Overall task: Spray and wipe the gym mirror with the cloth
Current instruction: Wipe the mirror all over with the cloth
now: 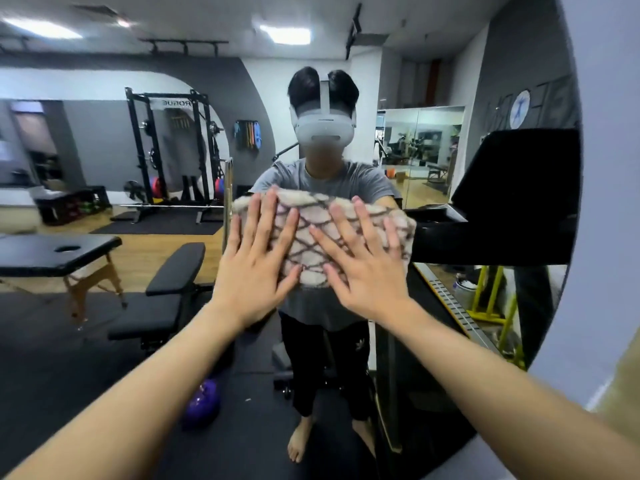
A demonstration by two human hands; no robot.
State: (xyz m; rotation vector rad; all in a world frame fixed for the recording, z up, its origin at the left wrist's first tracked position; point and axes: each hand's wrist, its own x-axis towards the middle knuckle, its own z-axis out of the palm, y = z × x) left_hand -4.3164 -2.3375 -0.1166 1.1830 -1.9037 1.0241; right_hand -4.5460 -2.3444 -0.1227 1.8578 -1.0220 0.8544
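Observation:
The gym mirror (104,334) fills nearly the whole head view, its curved right edge meeting a pale wall. A folded cream cloth (313,233) with a dark wavy lattice pattern lies flat against the glass at chest height. My left hand (258,263) presses on the cloth's left part with fingers straight and spread. My right hand (363,261) presses on its right part the same way. Both arms reach straight forward. No spray bottle is in view.
The mirror reflects a person wearing a headset, a black workout bench (166,289), a massage table (55,252), a squat rack (173,154) and a purple kettlebell (202,403) on black floor mats. A pale wall (602,237) borders the mirror on the right.

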